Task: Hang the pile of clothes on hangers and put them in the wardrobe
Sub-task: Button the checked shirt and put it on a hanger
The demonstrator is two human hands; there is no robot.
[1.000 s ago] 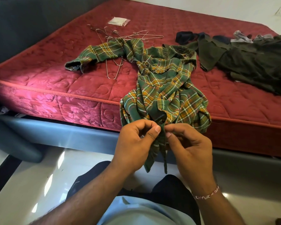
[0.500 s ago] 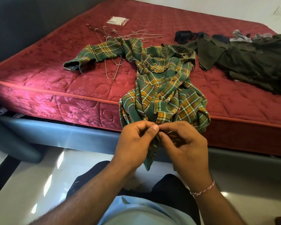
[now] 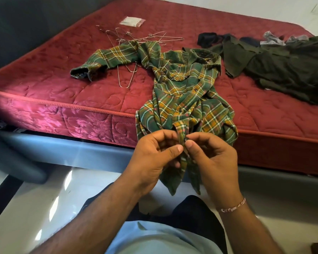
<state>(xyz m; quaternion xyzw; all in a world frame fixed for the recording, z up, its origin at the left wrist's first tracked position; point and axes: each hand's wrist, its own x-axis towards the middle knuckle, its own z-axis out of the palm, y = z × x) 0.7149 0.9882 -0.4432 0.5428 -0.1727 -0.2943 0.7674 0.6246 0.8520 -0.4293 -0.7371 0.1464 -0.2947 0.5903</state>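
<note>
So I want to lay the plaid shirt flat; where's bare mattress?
Bare mattress lies left of the plaid shirt, below its sleeve, and again near the front edge right of it. The wire hangers and dark clothes crowd the back.

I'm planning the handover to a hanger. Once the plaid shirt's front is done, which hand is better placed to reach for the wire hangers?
Probably the left hand. The wire hangers lie up and to the left on the mattress, on that hand's side. The right hand would have to cross over the plaid shirt.

I see a soft woven plaid shirt (image 3: 182,99), thin bare-metal wire hangers (image 3: 136,38), a quilted mattress (image 3: 44,85) with satin sheen, and glossy floor tiles (image 3: 44,198).
</note>
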